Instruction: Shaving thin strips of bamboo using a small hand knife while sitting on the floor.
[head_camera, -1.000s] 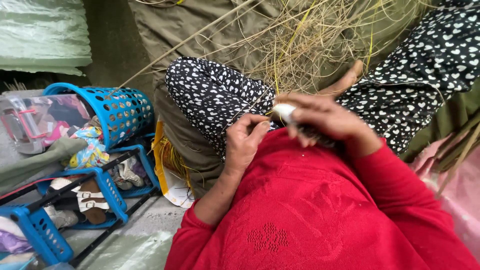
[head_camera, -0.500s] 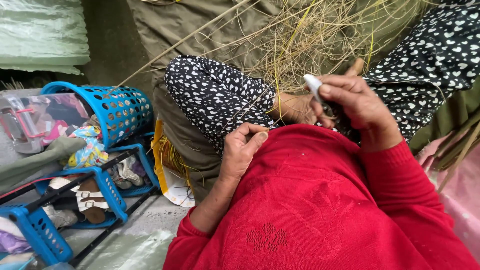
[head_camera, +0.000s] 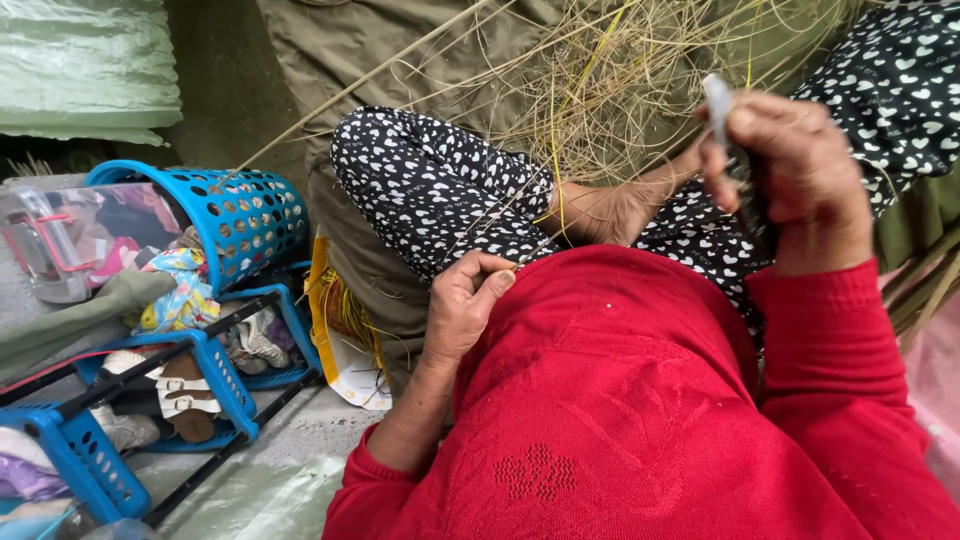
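Left hand pinches a thin grass strand running toward one o'clock. Right hand, at two o'clock, is clenched around a small knife.

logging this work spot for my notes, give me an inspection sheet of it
surface: red-clothed lap; olive cloth ahead
job's things: thin straw pinched in left hand; small grey tool gripped in right hand; straw pile beyond the knees
clutter: blue basket on its side, blue shoe rack with sandals, yellow bag
hands: both closed, left low, right raised
cables: nothing seen
surroundings: grey floor, green sheet upper left
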